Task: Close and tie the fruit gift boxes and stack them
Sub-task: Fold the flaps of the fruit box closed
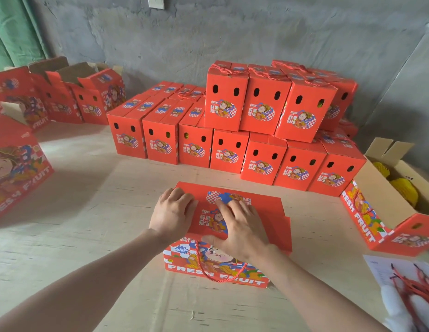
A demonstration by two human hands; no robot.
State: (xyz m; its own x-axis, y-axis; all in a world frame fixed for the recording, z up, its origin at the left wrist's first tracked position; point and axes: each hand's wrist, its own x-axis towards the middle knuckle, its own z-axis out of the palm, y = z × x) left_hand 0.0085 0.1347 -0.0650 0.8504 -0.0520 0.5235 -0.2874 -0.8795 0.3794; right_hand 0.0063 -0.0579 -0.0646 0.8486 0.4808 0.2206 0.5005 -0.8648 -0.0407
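Grey wall (208,32) backs a plywood table (89,200), where the left hand (171,212) and right hand (240,226) press, fingers flat, on the red box (261,209) at its near middle (stacked boxes (263,111) stand beyond).

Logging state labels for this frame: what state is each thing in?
front box, flaps down, not tied
left hand, flat, pressing box top
right hand, flat, pressing box top
rope, hanging loose on front box
stacked boxes, closed, two tiers
back-left boxes, flaps open
right box, open, yellow fruit inside
spare ropes, loose bundle
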